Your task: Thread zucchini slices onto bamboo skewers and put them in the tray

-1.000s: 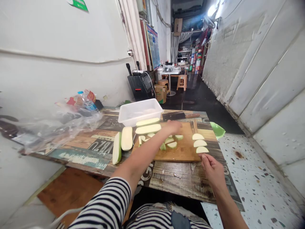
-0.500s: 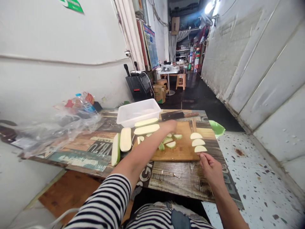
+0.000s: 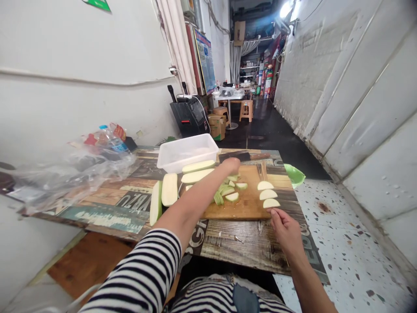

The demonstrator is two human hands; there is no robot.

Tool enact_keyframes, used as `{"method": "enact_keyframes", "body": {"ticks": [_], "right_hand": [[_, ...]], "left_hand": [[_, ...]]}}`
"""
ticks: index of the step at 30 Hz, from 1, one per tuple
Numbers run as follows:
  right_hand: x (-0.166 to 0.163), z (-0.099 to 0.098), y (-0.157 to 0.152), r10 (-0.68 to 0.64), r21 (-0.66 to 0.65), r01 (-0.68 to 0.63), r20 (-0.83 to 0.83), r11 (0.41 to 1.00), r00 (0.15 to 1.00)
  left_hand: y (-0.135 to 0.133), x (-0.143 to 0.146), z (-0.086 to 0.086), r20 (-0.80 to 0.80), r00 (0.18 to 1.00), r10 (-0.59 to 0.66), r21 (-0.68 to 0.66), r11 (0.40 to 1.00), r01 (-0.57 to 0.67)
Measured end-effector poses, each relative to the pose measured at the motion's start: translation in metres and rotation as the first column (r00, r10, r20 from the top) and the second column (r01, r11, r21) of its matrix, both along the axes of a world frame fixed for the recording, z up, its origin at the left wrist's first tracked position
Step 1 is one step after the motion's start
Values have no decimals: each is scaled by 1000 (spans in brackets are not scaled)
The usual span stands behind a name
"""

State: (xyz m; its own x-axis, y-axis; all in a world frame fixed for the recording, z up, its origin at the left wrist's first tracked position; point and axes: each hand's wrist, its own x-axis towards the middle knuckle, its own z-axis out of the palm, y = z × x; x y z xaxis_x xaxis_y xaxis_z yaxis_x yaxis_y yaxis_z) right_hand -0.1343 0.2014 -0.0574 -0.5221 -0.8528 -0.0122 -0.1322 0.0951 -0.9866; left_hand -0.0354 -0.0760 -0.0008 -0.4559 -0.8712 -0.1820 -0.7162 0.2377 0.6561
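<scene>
Nearest, the striped sleeve (image 3: 143,269) of the left arm is cut off at the bottom edge; the right forearm also runs out of view. The worktop's (image 3: 234,250) near edge is partly covered by that sleeve and arm. The right hand (image 3: 286,228) is at the board's near right corner, its grip pinched together just below the nearest of three half-moon slices (image 3: 271,203); whatever lies between the fingertips is too small to make out. The slices line up along the right edge of the board (image 3: 250,211).

The left forearm slants across the board, hiding its left end and part of one long piece (image 3: 195,176). The left hand (image 3: 232,165) is over the board's far side, back turned to the camera, fingers out of sight, so I cannot tell its grip. Beside it lie smaller cut pieces (image 3: 232,197), some overlapping and blurred together. Thin sticks (image 3: 263,170) lie beyond the slices.

Past the board, a knife (image 3: 259,156) has a dark blade, hard to separate from the worktop. A tub (image 3: 169,163) stands behind the long pieces. At left, a crumpled bag (image 3: 81,169) obscures its contents. Farther off are a black speaker (image 3: 190,117), a carton (image 3: 216,126) and dim, indistinct shelves.
</scene>
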Motion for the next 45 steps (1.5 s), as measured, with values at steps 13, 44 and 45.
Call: {"method": "enact_keyframes", "body": {"ticks": [13,44,45], "right_hand": [[18,9,1,104,-13,-105,-84,994,991],[49,16,-4,220,14,-220,-116,976,969],[49,16,-4,222,13,-222,-116,975,968]], "left_hand": [[42,39,9,-530,813,240,570,811,132],[65,66,6,-539,550,637,822,539,181],[65,66,6,-540,550,637,820,544,177]]}}
